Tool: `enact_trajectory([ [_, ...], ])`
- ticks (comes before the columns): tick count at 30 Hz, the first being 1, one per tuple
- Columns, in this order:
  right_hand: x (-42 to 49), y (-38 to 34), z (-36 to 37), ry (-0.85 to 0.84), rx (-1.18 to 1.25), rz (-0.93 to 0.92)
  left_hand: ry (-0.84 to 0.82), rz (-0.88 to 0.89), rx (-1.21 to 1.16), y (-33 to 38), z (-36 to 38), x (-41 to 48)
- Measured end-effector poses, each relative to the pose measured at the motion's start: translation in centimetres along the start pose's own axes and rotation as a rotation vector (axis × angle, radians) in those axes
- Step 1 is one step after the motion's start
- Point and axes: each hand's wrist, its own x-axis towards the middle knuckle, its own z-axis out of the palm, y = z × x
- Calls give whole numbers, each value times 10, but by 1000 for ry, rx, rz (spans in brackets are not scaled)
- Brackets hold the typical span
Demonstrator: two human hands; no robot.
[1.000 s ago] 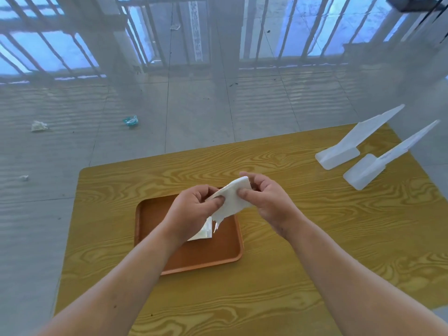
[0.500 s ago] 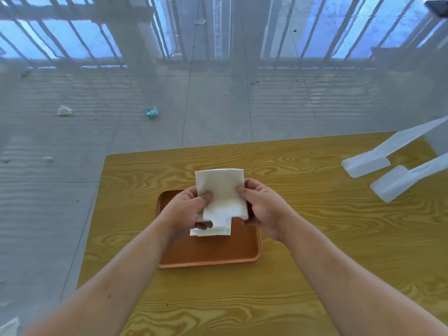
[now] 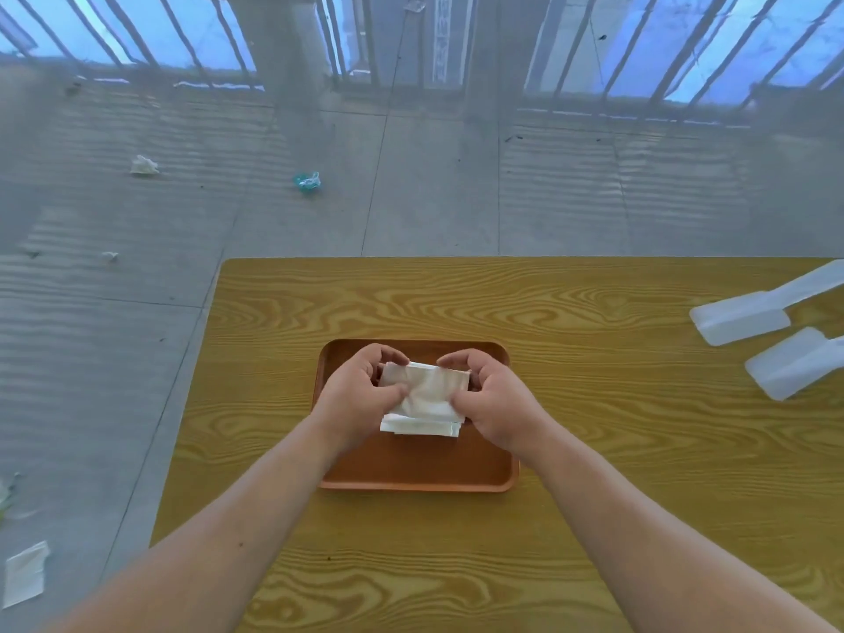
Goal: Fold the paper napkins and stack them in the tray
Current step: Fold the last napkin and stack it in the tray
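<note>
A scrap of paper [image 3: 25,572] lies on the floor, left of the desk [image 3: 593,450]. Over the brown tray [image 3: 411,468], the left hand [image 3: 361,395] has its grip pinched on the left edge of a white napkin [image 3: 427,388]. Folded napkins [image 3: 422,424] lie in the tray just beneath. The right hand [image 3: 491,399] pinches the napkin's right edge. Two white plastic pieces [image 3: 740,317] rest far right.
</note>
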Motion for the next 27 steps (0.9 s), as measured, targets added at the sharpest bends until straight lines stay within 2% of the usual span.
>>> enact_trajectory([
  [3, 5, 17, 9, 117, -253, -34, 43, 39, 229, -22, 9, 8],
  [9, 17, 41, 24, 240, -533, -79, 133, 79, 453, -45, 22, 14],
  [12, 20, 46, 27, 284, -669, -125, 216, 132, 636, -47, 27, 11],
  [14, 17, 51, 26, 347, -820, -261, 264, 228, 764, -51, 28, 5],
  [16, 9, 58, 24, 384, -927, -477, 280, 411, 849, -55, 28, -7],
  [18, 0, 67, 24, 318, -1005, -636, 205, 578, 924, -63, 29, -18],
  [19, -4, 72, 26, 242, -1060, -652, 123, 598, 971, -67, 31, -23],
  [23, -4, 90, 28, -97, -1275, -360, -157, 367, 1125, -85, 32, -21],
  [27, 3, 100, 28, -149, -1330, -319, -213, 311, 1152, -97, 30, -13],
])
